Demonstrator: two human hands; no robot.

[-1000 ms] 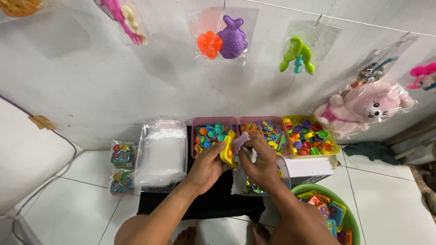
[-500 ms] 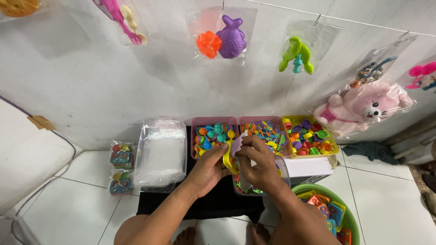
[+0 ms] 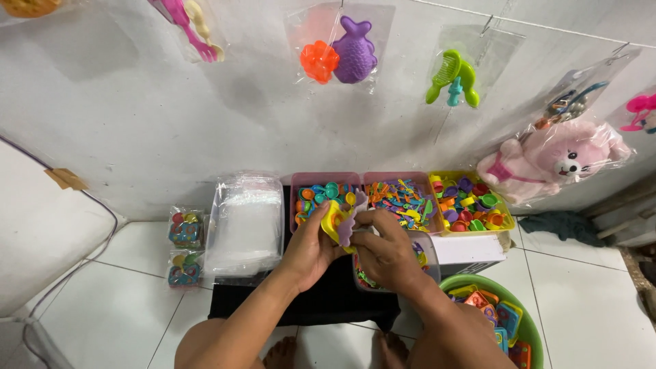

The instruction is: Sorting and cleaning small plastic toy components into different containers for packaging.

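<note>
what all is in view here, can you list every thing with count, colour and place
toy pieces in hand: a few, yellow and lilac, held between both hands
pink trays: 2, full of small mixed-colour toy parts, by the wall
yellow tray: 1, mixed-colour toy cups, right of the pink ones
clear tub: 1, under the right hand, colourful bits inside
clear bag stack: 1 pile, left of the trays
packed toy bags: 2, multicolour, on the floor far left
green basin: 1, bottom right, holds coloured square toys
black mat: 1, under the hands
white box: 1, in front of the yellow tray
hanging toy bags: several, on the wall
pink plush: 1, bagged, right
left hand: grips the toy pieces
right hand: pinches them too
</note>
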